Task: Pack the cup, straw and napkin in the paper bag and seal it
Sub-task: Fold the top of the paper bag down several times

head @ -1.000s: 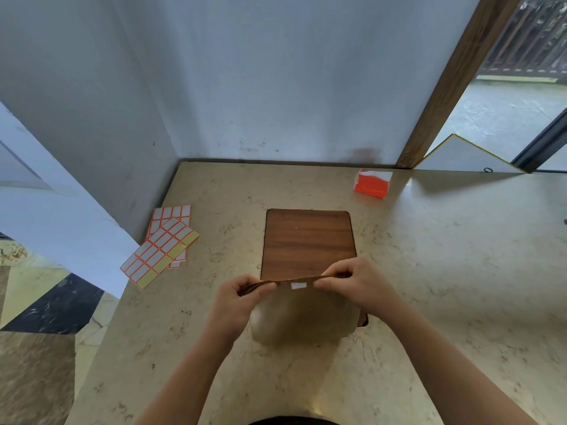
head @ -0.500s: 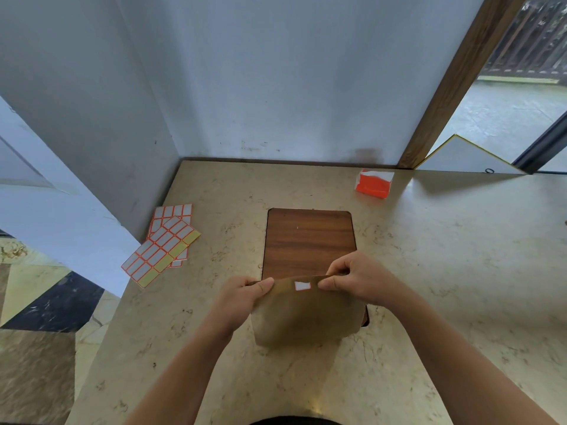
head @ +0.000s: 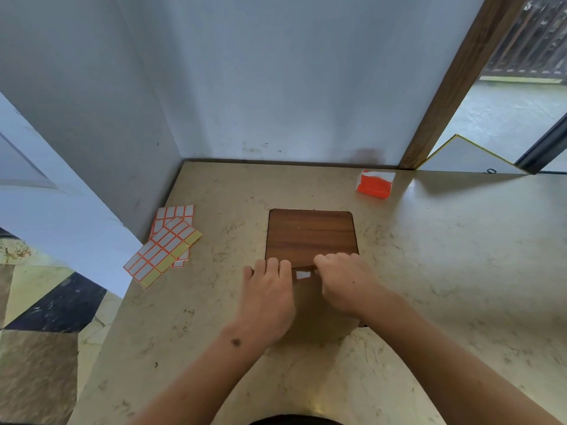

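Both hands, left hand (head: 268, 297) and right hand (head: 343, 282), press flat-fingered on the folded top of the paper bag (head: 310, 311), flanking its white sticker (head: 302, 274); contents hidden. Wooden board (head: 311, 237) lies just beyond the fingertips.

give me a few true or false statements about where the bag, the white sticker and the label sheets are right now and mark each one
1. Both hands, left hand and right hand, rest on the paper bag. True.
2. A white sticker shows on the bag between the hands. True.
3. The label sheets lie right of the wooden board. False: they lie to its left, near the wall.
4. The orange pack sits on the board. False: it sits on the counter, beyond the board.
5. The cup stands beside the bag. False: no cup is in view.
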